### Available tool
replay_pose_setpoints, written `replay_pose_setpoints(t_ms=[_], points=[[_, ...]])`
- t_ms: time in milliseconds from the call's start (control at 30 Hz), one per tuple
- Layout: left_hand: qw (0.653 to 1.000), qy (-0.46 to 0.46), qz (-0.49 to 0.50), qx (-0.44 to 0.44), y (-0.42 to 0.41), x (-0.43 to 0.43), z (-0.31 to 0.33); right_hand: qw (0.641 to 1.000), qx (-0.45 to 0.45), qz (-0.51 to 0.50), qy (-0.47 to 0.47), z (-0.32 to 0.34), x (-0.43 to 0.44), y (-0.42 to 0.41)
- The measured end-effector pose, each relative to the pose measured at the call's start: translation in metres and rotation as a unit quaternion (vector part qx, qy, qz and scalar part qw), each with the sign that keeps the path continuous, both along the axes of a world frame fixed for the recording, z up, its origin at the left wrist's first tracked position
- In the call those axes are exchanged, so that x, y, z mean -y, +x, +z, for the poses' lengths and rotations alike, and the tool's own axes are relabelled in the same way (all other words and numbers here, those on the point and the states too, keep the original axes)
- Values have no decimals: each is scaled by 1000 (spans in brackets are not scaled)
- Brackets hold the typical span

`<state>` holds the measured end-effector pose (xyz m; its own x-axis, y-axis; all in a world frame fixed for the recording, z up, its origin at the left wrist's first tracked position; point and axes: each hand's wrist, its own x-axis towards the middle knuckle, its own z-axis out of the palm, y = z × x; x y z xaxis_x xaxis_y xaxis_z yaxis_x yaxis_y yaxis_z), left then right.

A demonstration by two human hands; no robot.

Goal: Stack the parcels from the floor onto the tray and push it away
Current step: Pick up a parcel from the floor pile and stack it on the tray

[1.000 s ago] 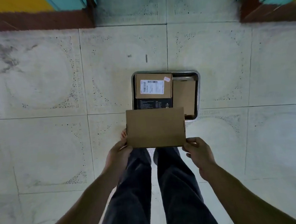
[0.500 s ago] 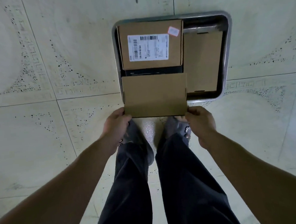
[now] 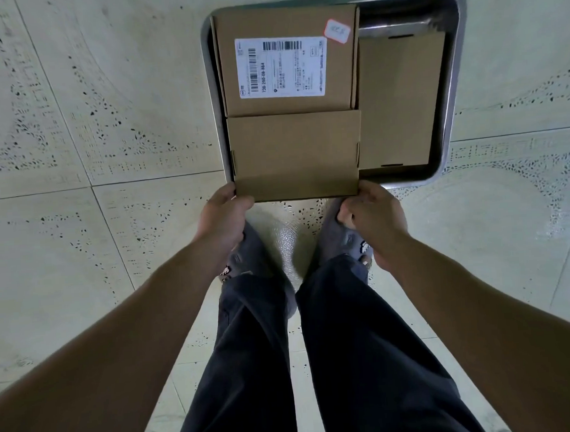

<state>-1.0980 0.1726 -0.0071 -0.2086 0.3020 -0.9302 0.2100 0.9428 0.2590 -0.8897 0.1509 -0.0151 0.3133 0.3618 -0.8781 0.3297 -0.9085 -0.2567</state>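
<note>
Plain brown cardboard parcel: since 1 s ago we bring it down onto near-left of silver metal tray, now butting labelled brown box. L hand & R hand pinch its near corners. Placement approx. done; release likely next, then push.

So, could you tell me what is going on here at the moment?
A person stands over a metal tray on the tiled floor. The left hand and the right hand each grip a near corner of a plain cardboard parcel, held over the tray's near left part. A labelled parcel lies in the far left of the tray and a third parcel along its right side. Whether the held parcel already rests in the tray cannot be told.
</note>
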Motion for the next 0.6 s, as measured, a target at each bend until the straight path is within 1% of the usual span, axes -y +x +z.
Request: replay_pose_setpoints(t_ms=[200,367,433,500,600], points=[[1000,-15,-2,-27,-2,3,3,1000,-3,20,9,2,3,3],[999,-23,-10,-39,-5,9,33,1000,-5,21,1,21,12,7],[999,-25,15,-29,-7,12,59,999,-31,29,-1,45,14,8],[999,-19,36,-26,-9,13,85,998,-63,-7,10,74,15,10],[999,24,45,-14,-7,11,128,995,-92,-36,13,132,21,14]])
